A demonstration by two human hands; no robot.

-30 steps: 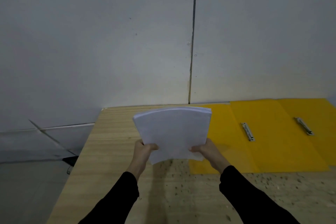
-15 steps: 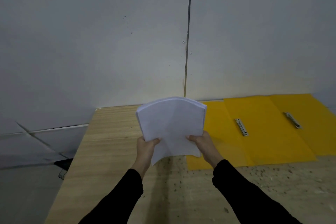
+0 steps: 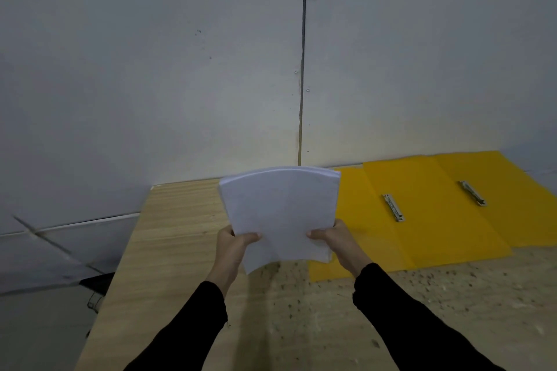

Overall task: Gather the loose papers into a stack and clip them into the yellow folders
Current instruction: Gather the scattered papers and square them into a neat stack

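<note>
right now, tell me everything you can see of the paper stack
The paper stack is a thick sheaf of plain white sheets, edges roughly squared, one lower corner poking out. It is held up above the wooden table, bowed so its top edge arches. The left hand grips its lower left edge and the right hand its lower right, thumbs on the front.

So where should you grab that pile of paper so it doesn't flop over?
Best at the near edge, one hand on each bottom corner, coming in from both sides, thumbs on top. The left hand and right hand hold the pile of paper that way: it curves into an arch, which likely keeps the far end from drooping.
</note>
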